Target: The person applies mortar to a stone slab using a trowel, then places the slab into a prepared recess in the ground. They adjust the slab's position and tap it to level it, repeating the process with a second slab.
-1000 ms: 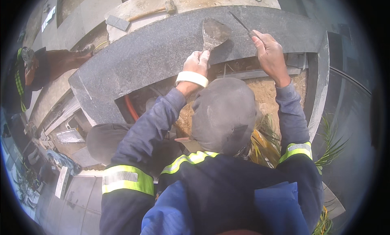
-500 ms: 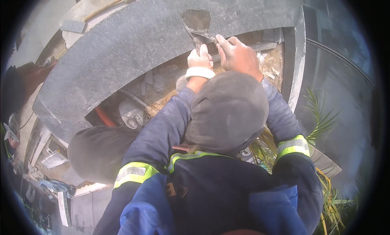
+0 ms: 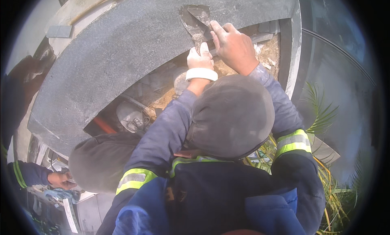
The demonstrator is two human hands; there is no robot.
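Observation:
My left hand (image 3: 200,58), with a white band round its wrist, grips a putty knife (image 3: 198,37) by its dirty handle. That knife's wide, smeared blade points away, over a dark grey curved stone slab (image 3: 109,60). Beside it, my right hand (image 3: 233,48) is closed on a second scraper (image 3: 202,16), index finger stretched toward the blade. This second blade lies across the first one; its handle is hidden by my fingers. Both hands are at the slab's inner edge, above a rubble-filled hollow. My raised knee (image 3: 231,115) stands between my forearms.
Broken pieces, a dusty shoe (image 3: 130,115) and a red hose (image 3: 104,124) lie inside the curve. A wooden-handled hammer (image 3: 90,10) and a grey tile piece (image 3: 59,31) rest beyond the slab. Palm leaves (image 3: 321,107) are at right. Another person's hand (image 3: 61,180) reaches in at lower left.
My right hand has shifted slightly up and left, bringing its scraper blade from the slab's edge up across the other blade. At lower left, another person's sleeved arm has come in.

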